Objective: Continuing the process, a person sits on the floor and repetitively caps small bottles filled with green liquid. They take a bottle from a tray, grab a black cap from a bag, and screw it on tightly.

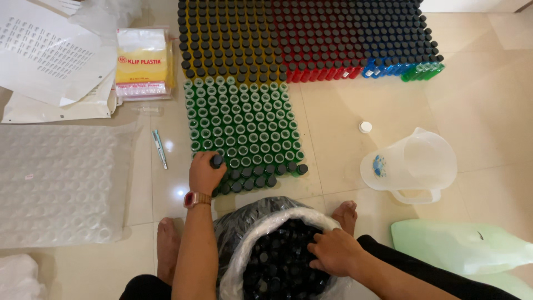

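Black plastic, a small screw cap [216,161] sits on top of a green bottle at the near left edge of the block of green bottles [244,128], and the left hand [204,173] has its fingers curled closed round that cap, thumb and fingertips pinching it from above; a watch with a reddish strap is on that wrist. Most of the green bottles behind it stand open-mouthed, while the nearest row or two already wear black caps. The right hand [335,251] lies knuckles-up in the bag of black caps [277,261], a black bag with a white liner standing between the person's bare feet; its fingers are bent and dug in among the loose caps, and whether they have hold of one cannot be told. Farther back stand capped yellow bottles [227,39] and capped red bottles [327,39]. A clear plastic jug [413,164] lies to the right, a sheet of bubble wrap [61,183] to the left.
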